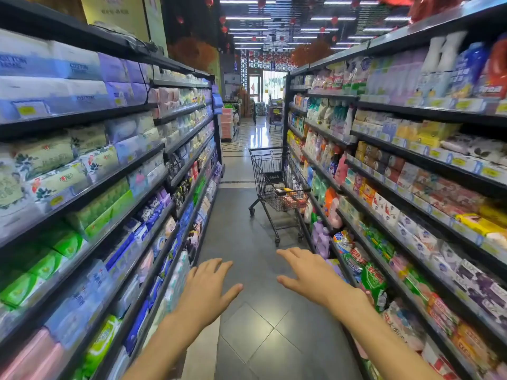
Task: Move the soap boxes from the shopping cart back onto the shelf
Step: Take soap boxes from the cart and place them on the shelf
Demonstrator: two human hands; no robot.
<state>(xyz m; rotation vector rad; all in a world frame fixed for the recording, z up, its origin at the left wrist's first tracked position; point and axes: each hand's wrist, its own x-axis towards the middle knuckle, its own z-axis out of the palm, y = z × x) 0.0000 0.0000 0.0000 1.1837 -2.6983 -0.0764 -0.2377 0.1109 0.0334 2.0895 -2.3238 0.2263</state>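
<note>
Reaching out at bottom centre, both hands are hanging empty over the floor (263, 333): left hand (207, 287) w/ fingers straight and spread, right hand (304, 272) likewise flat, thumb out, gripping nothing. Neither is touching anything.

Farther up, centre frame, the cart (277, 185) is standing well apart from the hands, parked just beside the right shelf (411, 294), handle end facing this way. Soap boxes (290, 197) are lying low in its basket, a yellow/black one on top and pinkish ones under it; count is too blurry to tell. Matching-looking boxed soaps are sitting mid-right on that shelf, approx level w/ the cart top.

Risks, as I'm judging them:
- Cart is on wheels, so grabbing or leaning on it could be sending it rolling away or into the lower shelf bottles (321, 239) beside it.
- Boxes are lying deep in the basket, so reaching over the rim could be snagging a wrist on wire.
- Shelf rows are looking packed and similar, so boxes could be going into the wrong slot, or knocking neighbours off the edge.
- Pulling one box from under the pile could be toppling the rest.
</note>
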